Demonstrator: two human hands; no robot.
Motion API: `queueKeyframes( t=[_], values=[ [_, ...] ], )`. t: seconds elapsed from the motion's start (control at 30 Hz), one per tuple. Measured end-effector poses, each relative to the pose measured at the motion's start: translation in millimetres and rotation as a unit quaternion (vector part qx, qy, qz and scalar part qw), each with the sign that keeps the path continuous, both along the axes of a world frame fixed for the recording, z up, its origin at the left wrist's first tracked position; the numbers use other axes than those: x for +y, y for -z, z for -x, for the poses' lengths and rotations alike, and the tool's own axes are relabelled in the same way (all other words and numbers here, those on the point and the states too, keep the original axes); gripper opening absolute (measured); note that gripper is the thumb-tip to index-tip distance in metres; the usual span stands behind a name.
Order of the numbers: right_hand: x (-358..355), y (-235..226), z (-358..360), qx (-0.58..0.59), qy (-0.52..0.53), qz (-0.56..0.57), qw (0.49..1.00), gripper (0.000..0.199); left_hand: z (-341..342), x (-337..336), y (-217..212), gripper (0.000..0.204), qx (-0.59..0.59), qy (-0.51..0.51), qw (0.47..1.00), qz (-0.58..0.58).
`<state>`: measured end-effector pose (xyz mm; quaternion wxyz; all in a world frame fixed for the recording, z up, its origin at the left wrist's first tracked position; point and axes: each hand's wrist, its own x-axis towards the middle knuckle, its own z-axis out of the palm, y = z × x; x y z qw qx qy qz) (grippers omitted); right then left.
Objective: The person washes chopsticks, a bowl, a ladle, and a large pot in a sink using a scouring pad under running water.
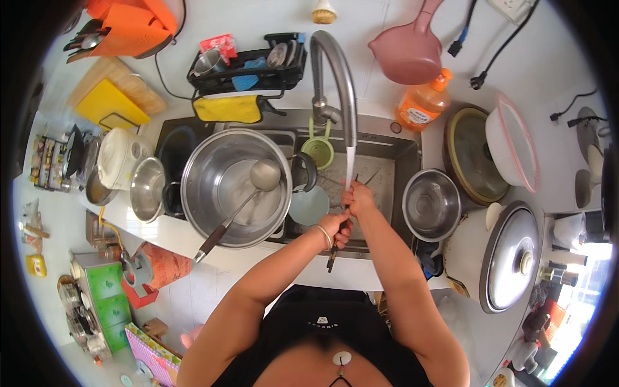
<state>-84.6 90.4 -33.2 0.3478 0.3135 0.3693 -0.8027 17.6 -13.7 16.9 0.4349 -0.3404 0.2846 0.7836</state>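
Over the steel sink [407, 158], my left hand [335, 230] and my right hand [358, 198] are closed around a bundle of thin dark chopsticks [331, 263]. Their ends stick out below my left hand and beyond my right. Water [350, 164] from the curved faucet [351, 97] runs down onto my right hand. My left hand, with a bangle at the wrist, is nearer to me. A pale bowl [308, 206] lies in the sink beside my left hand. Behind it hangs a green strainer [318, 153].
Left of the sink stands a big steel pot [193, 164] with a ladle [265, 174] inside. On the right are a steel bowl [431, 205], a lidded pot [509, 258] and an orange soap bottle [422, 106]. A black rack [248, 76] sits behind.
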Motion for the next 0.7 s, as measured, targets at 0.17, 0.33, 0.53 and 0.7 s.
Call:
queueKeyframes(
  t=[0.17,0.33,0.53,0.7],
  values=[
    [8,-2,11,0.075,0.071,-0.049,0.993,0.024,-29,13,3,0.027,0.116,0.000,0.982,0.152],
    [-19,-16,-10,0.084,-0.073,-0.050,0.993,0.021,-18,-10,-11,0.031,0.079,-0.026,0.990,0.118],
    [-34,9,-5,0.017,0.150,-0.006,0.989,0.028,-21,-10,-6,0.032,0.062,-0.001,0.991,0.121],
    [3,14,4,0.077,-0.040,-0.036,0.996,0.027,-52,10,54,0.025,0.324,0.043,0.842,0.428]
  ],
)
